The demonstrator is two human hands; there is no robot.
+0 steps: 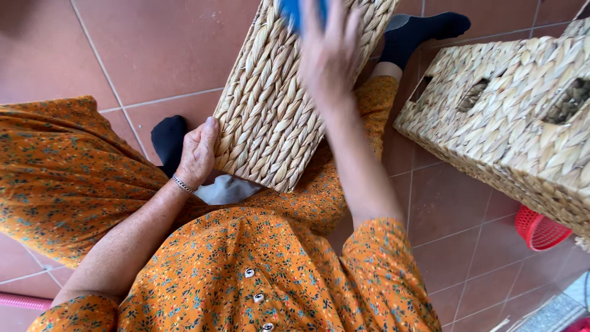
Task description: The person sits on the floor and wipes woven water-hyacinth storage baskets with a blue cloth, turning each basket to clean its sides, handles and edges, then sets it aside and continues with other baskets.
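Note:
A woven straw basket (270, 117) rests tilted on my lap, its braided underside facing up. My left hand (198, 152) grips the basket's near left edge, thumb on the weave. My right hand (329, 52) lies blurred on the upper part of the basket, shut on a blue object (294, 12) that shows only partly at the top of the view; I cannot tell what kind of thing it is. I sit on the floor in an orange flowered dress with dark socks.
A second, larger woven basket (516, 123) with handle holes lies on its side at the right. A red plastic basket (541, 230) peeks out below it. A pink bar (24, 301) lies at the lower left on the reddish floor tiles (153, 49).

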